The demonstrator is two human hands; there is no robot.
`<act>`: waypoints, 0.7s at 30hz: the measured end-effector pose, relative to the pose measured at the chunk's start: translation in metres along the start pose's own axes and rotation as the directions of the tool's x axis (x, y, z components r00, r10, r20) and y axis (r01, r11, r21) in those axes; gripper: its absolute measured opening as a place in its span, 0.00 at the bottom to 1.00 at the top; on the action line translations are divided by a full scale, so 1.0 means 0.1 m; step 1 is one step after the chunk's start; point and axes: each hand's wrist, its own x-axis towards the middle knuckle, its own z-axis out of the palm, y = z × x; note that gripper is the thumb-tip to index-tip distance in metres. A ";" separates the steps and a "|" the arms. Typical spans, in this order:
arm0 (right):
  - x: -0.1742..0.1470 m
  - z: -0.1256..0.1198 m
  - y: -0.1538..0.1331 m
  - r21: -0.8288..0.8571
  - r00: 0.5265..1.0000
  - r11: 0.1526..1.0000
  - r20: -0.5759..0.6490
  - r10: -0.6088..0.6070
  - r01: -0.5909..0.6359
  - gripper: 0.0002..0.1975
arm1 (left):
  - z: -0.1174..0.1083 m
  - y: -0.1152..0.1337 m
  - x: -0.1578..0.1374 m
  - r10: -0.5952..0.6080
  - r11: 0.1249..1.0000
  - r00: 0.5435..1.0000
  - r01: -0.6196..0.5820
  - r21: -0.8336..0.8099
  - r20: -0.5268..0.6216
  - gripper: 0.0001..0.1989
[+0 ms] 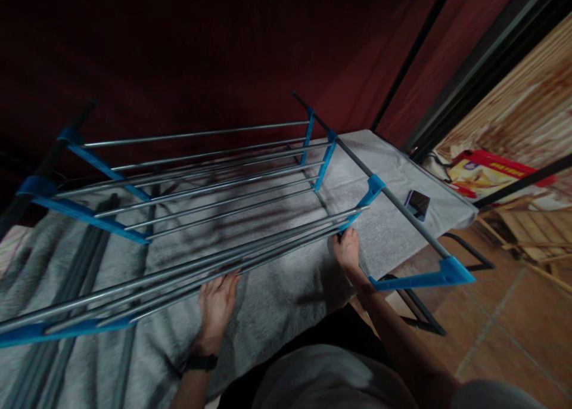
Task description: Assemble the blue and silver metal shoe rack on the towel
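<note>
While right grip (347, 249) clasps blue bracket (367, 198), left grip (218, 301) at rods (187, 264), closure unclear, box (489, 173) lettering blurred

A smooth black wristband (201, 362) circles the left wrist, its dark surface broad and slightly glossy, though any screen or marking on it is too dim to tell. The left hand (217, 301) and the right hand (347, 249) are both bare, as are the slender forearms. The torso wears a pale grey, soft fabric top (324, 376), lighter in one patch toward the middle, with a rounded grey sleeve (496, 394) at the right shoulder. Below the top shows plain black clothing (308, 336), its details lost in shadow.
</note>
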 end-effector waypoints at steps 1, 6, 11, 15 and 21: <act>0.00 0.00 0.00 0.007 1.000 1.000 -0.004 -0.002 0.003 0.07 | 0.00 0.00 0.00 0.006 1.000 1.000 -0.006 -0.004 0.000 0.20; 0.01 -0.06 -0.06 -0.025 0.997 0.999 0.061 0.041 -0.040 0.08 | 0.03 -0.02 -0.02 0.013 1.000 1.000 -0.013 -0.017 0.008 0.19; 0.00 -0.15 -0.09 -0.020 0.989 0.999 0.138 0.052 -0.050 0.11 | 0.01 0.05 -0.04 -0.060 0.998 0.998 0.061 -0.034 0.018 0.19; -0.01 -0.15 0.01 -0.036 0.988 0.998 0.148 0.048 -0.043 0.13 | -0.08 0.17 -0.03 -0.099 0.992 0.991 0.106 -0.069 0.095 0.18; 0.01 -0.11 0.11 -0.042 0.985 0.998 0.165 0.042 -0.036 0.19 | -0.12 0.19 -0.02 -0.134 0.984 0.982 0.148 -0.103 0.136 0.17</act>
